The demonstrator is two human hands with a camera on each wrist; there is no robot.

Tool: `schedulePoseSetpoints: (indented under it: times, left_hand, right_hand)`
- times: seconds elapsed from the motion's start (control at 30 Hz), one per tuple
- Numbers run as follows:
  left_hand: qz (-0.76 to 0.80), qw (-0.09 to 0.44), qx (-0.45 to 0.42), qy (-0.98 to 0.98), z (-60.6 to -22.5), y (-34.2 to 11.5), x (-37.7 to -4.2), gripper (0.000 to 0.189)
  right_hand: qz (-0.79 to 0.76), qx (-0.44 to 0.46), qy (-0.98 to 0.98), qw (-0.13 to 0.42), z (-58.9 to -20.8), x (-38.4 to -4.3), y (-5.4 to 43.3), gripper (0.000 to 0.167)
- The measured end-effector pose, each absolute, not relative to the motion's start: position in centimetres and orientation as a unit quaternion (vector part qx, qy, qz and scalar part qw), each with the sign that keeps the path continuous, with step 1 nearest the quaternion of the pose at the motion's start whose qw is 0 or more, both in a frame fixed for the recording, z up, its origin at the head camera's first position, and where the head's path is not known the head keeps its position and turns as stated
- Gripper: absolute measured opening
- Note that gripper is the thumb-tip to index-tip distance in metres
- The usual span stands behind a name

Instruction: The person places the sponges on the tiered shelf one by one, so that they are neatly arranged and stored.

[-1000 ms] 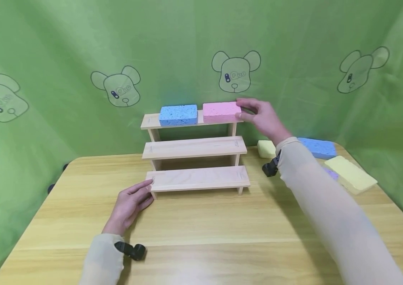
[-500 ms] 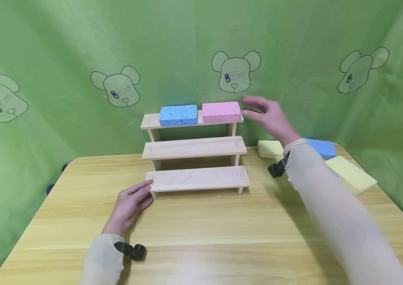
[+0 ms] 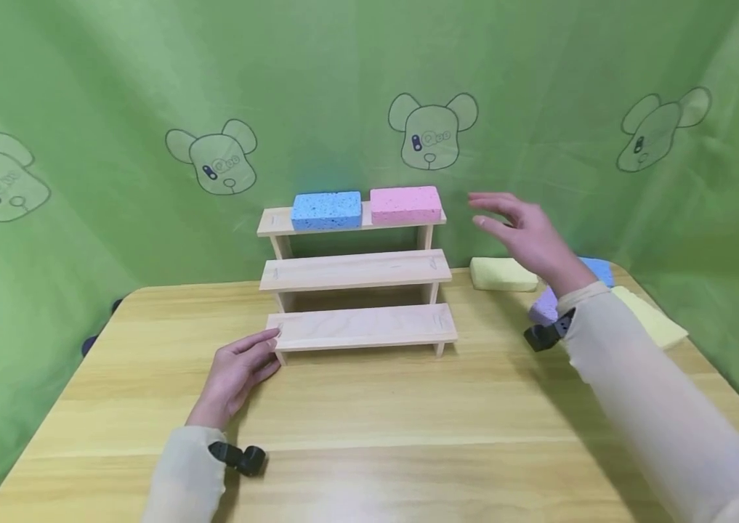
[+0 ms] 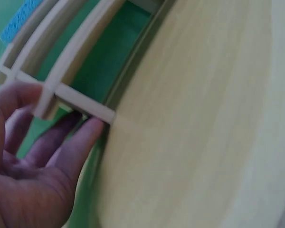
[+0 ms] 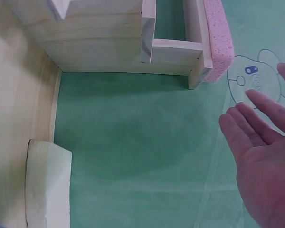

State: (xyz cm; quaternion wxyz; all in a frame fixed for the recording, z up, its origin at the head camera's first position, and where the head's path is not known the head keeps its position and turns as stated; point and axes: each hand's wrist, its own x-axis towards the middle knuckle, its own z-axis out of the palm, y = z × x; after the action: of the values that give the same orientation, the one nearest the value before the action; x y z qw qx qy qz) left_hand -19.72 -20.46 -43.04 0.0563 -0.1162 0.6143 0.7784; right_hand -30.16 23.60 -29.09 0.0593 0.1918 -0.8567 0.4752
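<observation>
A three-step wooden display stand stands on the table in the head view. My left hand grips the left end of its lowest step. In the left wrist view the fingertips lie against the step's end and the leg below it. On the top step a blue sponge lies left of a pink sponge, with a narrow gap between them. My right hand hangs in the air right of the pink sponge, fingers extended and holding nothing; the right wrist view shows it apart from the stand.
At the table's back right lie a pale yellow sponge block, a purple sponge, another blue sponge and a flat yellow sponge, partly behind the right sleeve. A green curtain with printed bear heads hangs behind the table.
My right hand has let go of the pink sponge and moved away to the right. The pink sponge stays on the top step. The left hand keeps its place at the stand.
</observation>
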Motion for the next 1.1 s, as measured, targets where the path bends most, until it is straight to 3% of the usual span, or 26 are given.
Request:
schedulePoseSetpoints:
  times: [0.37,1.1]
  left_hand:
    - [0.757,0.029,-0.125,0.640,-42.5,-19.4,-20.2,0.035]
    - [0.782,0.047,-0.111,0.611,-43.3,-20.2,-20.3,0.037]
  right_hand:
    - [0.453,0.181,-0.870,0.065,-31.0,-26.8,26.9,0.045]
    - [0.430,0.164,-0.885,0.076,-35.0,-20.9,33.6,0.040]
